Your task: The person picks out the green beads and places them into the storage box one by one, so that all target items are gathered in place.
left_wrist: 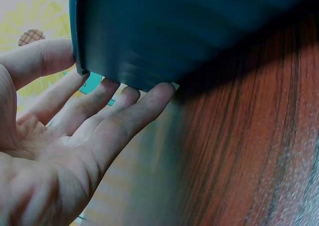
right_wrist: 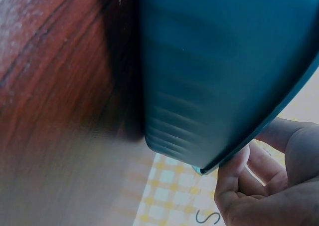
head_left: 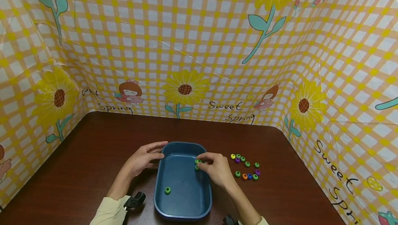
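Observation:
A blue plastic tray point(head_left: 181, 197) stands on the table. My left hand point(head_left: 143, 157) is at its left rim, thumb at the edge. In the left wrist view the fingers point(left_wrist: 124, 118) reach fairly straight to the tray's outer wall point(left_wrist: 149, 31). My right hand point(head_left: 217, 169) reaches over the right rim, thumb and index finger around a green bead point(head_left: 199, 162). More green beads point(head_left: 197, 168) show close to those fingertips, partly hidden. Another green bead point(head_left: 168, 190) lies in the tray's near left. The right wrist view shows curled fingers point(right_wrist: 232, 178) by the rim, beads hidden.
Right of the tray, loose beads lie on the dark wooden table point(head_left: 280, 190): several green beads point(head_left: 247, 164), a yellow bead point(head_left: 233, 156), an orange bead point(head_left: 244, 176), a blue bead point(head_left: 249, 176) and purple beads point(head_left: 257, 172). A checked cloth point(head_left: 192, 45) hangs around the table.

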Action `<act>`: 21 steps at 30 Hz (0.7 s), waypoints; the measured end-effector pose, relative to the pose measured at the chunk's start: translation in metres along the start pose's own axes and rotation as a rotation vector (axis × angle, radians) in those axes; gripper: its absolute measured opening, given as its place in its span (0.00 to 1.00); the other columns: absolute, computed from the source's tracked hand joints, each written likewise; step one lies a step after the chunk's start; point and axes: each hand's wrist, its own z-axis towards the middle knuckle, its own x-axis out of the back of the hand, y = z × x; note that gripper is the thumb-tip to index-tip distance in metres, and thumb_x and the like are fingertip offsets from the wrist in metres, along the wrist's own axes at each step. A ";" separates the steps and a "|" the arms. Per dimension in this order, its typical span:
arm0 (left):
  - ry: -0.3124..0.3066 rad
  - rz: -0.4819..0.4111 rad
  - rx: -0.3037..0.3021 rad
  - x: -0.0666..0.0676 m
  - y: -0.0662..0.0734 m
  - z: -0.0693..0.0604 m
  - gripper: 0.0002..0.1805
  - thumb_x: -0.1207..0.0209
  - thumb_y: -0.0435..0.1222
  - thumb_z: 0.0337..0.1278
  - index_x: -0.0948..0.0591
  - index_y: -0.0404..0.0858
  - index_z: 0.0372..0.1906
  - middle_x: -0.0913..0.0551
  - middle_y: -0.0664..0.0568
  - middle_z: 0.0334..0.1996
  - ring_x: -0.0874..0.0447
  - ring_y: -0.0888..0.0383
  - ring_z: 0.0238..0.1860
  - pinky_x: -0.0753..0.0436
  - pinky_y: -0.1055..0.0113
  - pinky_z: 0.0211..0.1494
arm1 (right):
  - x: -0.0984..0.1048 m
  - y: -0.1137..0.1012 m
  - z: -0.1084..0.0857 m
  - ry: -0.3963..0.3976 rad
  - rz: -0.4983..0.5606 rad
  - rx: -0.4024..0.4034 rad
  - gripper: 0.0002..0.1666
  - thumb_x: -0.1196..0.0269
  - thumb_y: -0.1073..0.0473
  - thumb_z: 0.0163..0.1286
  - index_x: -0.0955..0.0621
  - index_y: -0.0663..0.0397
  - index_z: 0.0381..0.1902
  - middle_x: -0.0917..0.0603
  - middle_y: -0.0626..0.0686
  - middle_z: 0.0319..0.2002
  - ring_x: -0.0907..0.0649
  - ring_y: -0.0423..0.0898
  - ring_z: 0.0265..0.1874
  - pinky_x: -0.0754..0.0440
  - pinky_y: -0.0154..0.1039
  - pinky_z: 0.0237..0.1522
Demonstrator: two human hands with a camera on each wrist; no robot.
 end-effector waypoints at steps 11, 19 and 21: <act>-0.016 -0.005 -0.006 0.001 -0.001 0.001 0.29 0.43 0.33 0.72 0.32 0.39 0.75 0.28 0.36 0.71 0.20 0.36 0.62 0.15 0.46 0.55 | 0.000 0.001 0.000 -0.008 0.002 -0.012 0.08 0.29 0.64 0.63 0.10 0.53 0.41 0.11 0.47 0.29 0.20 0.44 0.26 0.25 0.33 0.24; -0.015 -0.001 -0.006 0.002 -0.003 0.001 0.31 0.41 0.35 0.70 0.32 0.39 0.75 0.29 0.36 0.71 0.20 0.36 0.63 0.15 0.45 0.55 | 0.000 0.001 0.000 -0.005 -0.002 -0.011 0.09 0.29 0.63 0.63 0.10 0.53 0.42 0.12 0.47 0.30 0.20 0.45 0.26 0.26 0.33 0.23; -0.014 0.002 -0.009 0.002 -0.003 0.001 0.31 0.41 0.35 0.70 0.32 0.40 0.75 0.28 0.36 0.71 0.20 0.36 0.63 0.15 0.45 0.55 | 0.000 0.000 0.000 -0.001 -0.005 -0.005 0.09 0.28 0.63 0.63 0.10 0.53 0.42 0.11 0.46 0.31 0.20 0.44 0.26 0.25 0.33 0.23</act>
